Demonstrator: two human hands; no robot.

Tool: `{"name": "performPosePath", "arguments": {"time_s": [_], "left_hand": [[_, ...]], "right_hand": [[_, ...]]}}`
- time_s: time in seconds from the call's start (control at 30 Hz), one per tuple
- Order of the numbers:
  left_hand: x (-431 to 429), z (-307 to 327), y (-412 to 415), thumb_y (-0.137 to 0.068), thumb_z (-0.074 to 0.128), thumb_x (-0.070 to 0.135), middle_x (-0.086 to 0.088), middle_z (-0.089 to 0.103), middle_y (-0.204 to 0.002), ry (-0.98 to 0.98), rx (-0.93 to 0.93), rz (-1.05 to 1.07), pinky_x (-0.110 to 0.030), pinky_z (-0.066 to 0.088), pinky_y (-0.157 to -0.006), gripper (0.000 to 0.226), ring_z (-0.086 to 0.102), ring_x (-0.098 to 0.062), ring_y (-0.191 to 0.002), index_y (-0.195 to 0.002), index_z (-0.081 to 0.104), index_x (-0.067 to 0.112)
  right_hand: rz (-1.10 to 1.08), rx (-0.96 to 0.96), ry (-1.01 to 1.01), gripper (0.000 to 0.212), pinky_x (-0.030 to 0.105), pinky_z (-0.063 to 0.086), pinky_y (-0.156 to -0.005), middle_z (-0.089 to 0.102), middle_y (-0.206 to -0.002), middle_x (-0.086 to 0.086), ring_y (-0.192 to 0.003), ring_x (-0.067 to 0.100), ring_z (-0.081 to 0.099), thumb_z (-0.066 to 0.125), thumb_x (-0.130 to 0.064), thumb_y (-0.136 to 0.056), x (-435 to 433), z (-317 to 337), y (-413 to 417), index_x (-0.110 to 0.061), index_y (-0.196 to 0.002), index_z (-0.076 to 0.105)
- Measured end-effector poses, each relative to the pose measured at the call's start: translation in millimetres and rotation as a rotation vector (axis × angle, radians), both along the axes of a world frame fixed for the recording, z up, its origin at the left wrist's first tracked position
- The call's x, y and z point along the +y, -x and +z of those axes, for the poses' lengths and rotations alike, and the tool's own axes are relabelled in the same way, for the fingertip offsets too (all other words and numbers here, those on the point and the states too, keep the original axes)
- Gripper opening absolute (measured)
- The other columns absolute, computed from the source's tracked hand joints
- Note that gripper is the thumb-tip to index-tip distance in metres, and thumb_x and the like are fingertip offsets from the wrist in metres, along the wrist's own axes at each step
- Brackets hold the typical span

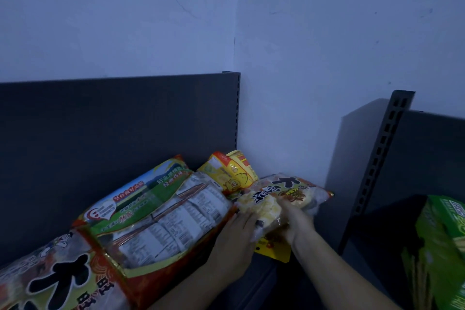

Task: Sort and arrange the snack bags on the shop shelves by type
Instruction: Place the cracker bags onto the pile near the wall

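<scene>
pale plastic snack bag (289, 192) is held on the shelf (125, 121), just ahead of the hands; left hand (235, 236) and right hand (295, 220) are both curled round its near end. advised: grip kept low, bag laid flat with the like-printed bag (50, 282) far left of the hands.

Count: 2 hands, left hand (234, 241) and right hand (293, 221). Held bag (284, 194): 1. Red bags left of the hands: 2, front-up bag (50, 282) and back-up bag (156, 211). Yellow bag (231, 173) beyond the hands: 1. Yellow pack (273, 250) under the right hand: 1. Green packs (442, 241) to its right: count unclear.
</scene>
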State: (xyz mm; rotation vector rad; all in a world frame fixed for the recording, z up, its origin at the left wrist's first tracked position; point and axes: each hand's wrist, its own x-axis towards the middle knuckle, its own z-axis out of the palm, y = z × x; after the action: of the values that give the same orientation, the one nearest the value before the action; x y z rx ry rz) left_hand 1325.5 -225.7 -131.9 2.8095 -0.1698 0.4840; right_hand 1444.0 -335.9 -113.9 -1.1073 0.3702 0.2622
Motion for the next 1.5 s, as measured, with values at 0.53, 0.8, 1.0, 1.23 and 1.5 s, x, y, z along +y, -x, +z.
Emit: {"name": "performPosePath", "arguments": {"time_s": [0.53, 0.8, 1.0, 1.23, 1.5], "left_hand": [[89.3, 83.2, 65.9, -0.091, 0.059, 0.028, 0.010, 0.053, -0.127, 1.107, -0.063, 0.144, -0.012, 0.045, -0.083, 0.046, 0.055, 0.008, -0.106, -0.133, 0.040, 0.028], [153.0, 107.1, 170.8, -0.073, 0.077, 0.035, -0.005, 0.066, -0.089, 1.563, -0.538, 0.405, -0.035, 0.053, -0.070, 0.064, 0.068, -0.017, -0.073, -0.123, 0.048, 0.008], [175.5, 128.8, 260.3, -0.070, 0.074, 0.012, -0.012, 0.073, -0.094, 1.506, -0.833, 0.644, -0.039, 0.059, -0.068, 0.050, 0.072, -0.024, -0.077, -0.117, 0.059, 0.005], [207.9, 98.4, 354.5, -0.081, 0.070, 0.008, -0.016, 0.071, -0.086, 1.313, -0.815, 1.032, -0.032, 0.058, -0.058, 0.026, 0.069, -0.028, -0.070, -0.100, 0.061, -0.005], [233.4, 29.3, 355.7, -0.075, 0.077, 0.030, -0.019, 0.059, -0.121, 0.881, -0.404, 1.402, -0.043, 0.048, -0.088, 0.059, 0.058, -0.033, -0.107, -0.120, 0.050, 0.003]], "right_hand": [[-0.035, -0.751, -0.046, 0.031, 0.014, 0.049, -0.057, 0.061, -0.084, -0.003, -0.066, 0.003, 0.058, 0.067, -0.018, -0.086, 35.1, 143.5, 46.3, -0.015, -0.112, 0.051], [0.586, -0.573, -0.255, 0.017, 0.029, 0.055, -0.057, 0.068, -0.090, 0.003, -0.071, 0.016, 0.068, 0.063, -0.013, -0.086, 112.5, 130.3, 97.5, -0.016, -0.099, 0.053], [1.036, -0.522, -0.258, 0.037, 0.027, 0.054, -0.055, 0.066, -0.097, 0.009, -0.074, 0.015, 0.068, 0.068, -0.007, -0.078, 176.9, 98.6, 179.2, -0.012, -0.112, 0.052], [0.876, -0.671, -0.008, 0.058, 0.045, 0.049, -0.091, 0.068, -0.088, -0.005, -0.097, 0.021, 0.063, 0.072, -0.022, -0.081, 215.2, 94.2, 205.1, -0.019, -0.130, 0.042], [1.246, -1.817, 0.979, 0.101, 0.037, 0.013, -0.116, 0.018, -0.156, 0.000, -0.144, 0.017, 0.011, -0.003, -0.078, -0.068, 219.7, 32.7, 235.6, -0.024, -0.147, 0.026]]}}
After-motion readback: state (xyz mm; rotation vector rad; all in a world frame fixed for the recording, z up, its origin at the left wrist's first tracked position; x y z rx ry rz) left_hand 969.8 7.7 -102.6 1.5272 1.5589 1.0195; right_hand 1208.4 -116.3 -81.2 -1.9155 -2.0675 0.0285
